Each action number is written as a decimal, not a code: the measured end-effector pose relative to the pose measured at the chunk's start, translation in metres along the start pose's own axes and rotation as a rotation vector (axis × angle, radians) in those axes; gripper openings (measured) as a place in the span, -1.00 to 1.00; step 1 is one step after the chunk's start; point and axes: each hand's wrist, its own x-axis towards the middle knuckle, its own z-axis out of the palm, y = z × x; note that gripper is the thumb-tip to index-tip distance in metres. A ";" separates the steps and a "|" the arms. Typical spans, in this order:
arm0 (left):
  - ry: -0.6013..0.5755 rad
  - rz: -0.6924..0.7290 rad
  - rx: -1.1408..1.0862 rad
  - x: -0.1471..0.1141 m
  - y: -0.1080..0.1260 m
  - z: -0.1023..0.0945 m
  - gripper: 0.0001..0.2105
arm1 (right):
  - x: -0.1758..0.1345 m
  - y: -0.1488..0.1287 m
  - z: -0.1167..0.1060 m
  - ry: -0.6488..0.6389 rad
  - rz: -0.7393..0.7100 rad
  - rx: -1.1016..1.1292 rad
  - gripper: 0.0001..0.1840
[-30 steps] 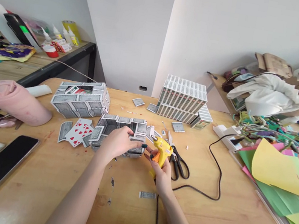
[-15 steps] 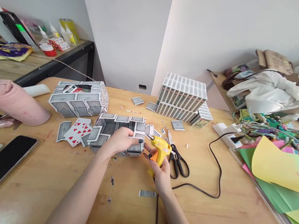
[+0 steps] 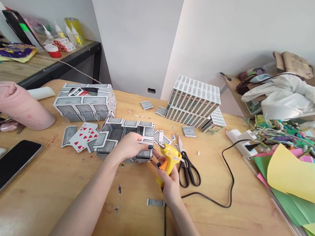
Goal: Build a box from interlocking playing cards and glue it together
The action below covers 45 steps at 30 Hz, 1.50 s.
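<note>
An open-topped box made of grey-backed playing cards (image 3: 106, 145) stands before me. My left hand (image 3: 128, 145) is closed over its near right wall, thumb pointing right along the rim; the fingertips inside are hidden. My right hand (image 3: 171, 184) is wrapped around a yellow hot glue gun (image 3: 173, 155), fingers by its orange trigger. Its nozzle points left, close to the box's right corner, and some right fingers reach toward that side. Black-handled scissors (image 3: 187, 169) lie just right of the glue gun. Loose cards, with a heart card (image 3: 84, 138) on top, lie left of the box.
A second card-covered box (image 3: 82, 105) stands behind on the left. Stacked card packs (image 3: 194, 102) rise at the back. The black cord (image 3: 232, 187) loops to a white power strip (image 3: 240, 143). A phone (image 3: 0, 172), pink roll (image 3: 17, 104) and coloured paper (image 3: 301, 178) flank the workspace.
The view has shifted slightly, so everything sits a little to the right. Both hands keep their holds on the box and the glue gun, with barely any movement between them.
</note>
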 end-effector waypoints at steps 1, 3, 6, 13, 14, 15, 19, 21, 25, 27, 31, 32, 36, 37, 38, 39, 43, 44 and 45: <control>0.004 -0.002 0.012 0.000 0.000 0.000 -0.62 | 0.000 -0.001 0.000 -0.017 -0.009 0.014 -0.67; 0.017 -0.006 0.032 0.001 -0.001 0.000 -0.62 | 0.001 -0.001 0.001 -0.039 -0.016 0.023 -0.68; 0.035 0.000 0.053 0.001 -0.001 0.000 -0.62 | 0.001 0.000 0.001 -0.040 -0.011 0.020 -0.69; -0.001 0.037 0.041 0.003 -0.002 0.001 -0.63 | 0.001 -0.001 0.002 -0.023 -0.002 0.064 -0.76; 0.004 0.032 0.042 0.003 -0.002 0.001 -0.63 | 0.001 -0.002 0.003 -0.025 -0.001 0.073 -0.76; 0.009 0.028 0.044 0.003 -0.002 0.001 -0.63 | 0.001 -0.002 0.003 -0.026 -0.001 0.082 -0.76; 0.011 0.051 0.036 0.002 -0.001 0.001 -0.64 | 0.001 -0.002 0.002 -0.025 0.004 0.088 -0.77; 0.010 0.052 0.029 0.002 -0.001 0.001 -0.63 | 0.001 -0.003 0.002 -0.014 0.004 0.059 -0.76; 0.020 0.058 -0.009 0.001 -0.001 0.001 -0.62 | 0.002 -0.005 0.004 0.052 0.001 -0.051 -0.69; 0.011 0.086 -0.021 0.002 -0.002 0.001 -0.63 | 0.003 -0.007 0.004 0.140 0.005 -0.115 -0.63; 0.003 0.108 0.019 0.003 -0.006 0.000 -0.64 | 0.005 -0.014 0.001 0.268 0.003 -0.210 -0.62; 0.004 0.105 0.020 0.004 -0.007 0.000 -0.63 | 0.006 -0.016 -0.001 0.296 0.008 -0.231 -0.63; -0.017 0.084 0.006 0.003 -0.009 -0.001 -0.64 | 0.008 -0.025 -0.008 0.430 0.056 -0.288 -0.66; -0.026 0.084 0.000 0.002 -0.009 -0.002 -0.65 | 0.008 -0.026 -0.009 0.434 0.066 -0.294 -0.67; -0.037 0.087 -0.009 0.002 -0.008 -0.002 -0.66 | 0.008 -0.028 -0.010 0.424 0.075 -0.298 -0.69; -0.047 0.094 -0.020 0.001 -0.008 -0.003 -0.67 | 0.008 -0.029 -0.011 0.410 0.080 -0.303 -0.71; -0.064 0.107 -0.029 -0.002 -0.005 -0.007 -0.67 | 0.009 -0.030 -0.011 0.378 0.078 -0.320 -0.76; -0.059 0.107 -0.013 -0.002 -0.005 -0.007 -0.66 | 0.008 -0.030 -0.011 0.374 0.080 -0.324 -0.75; -0.048 0.108 0.007 -0.002 -0.005 -0.008 -0.65 | 0.008 -0.030 -0.011 0.369 0.083 -0.328 -0.74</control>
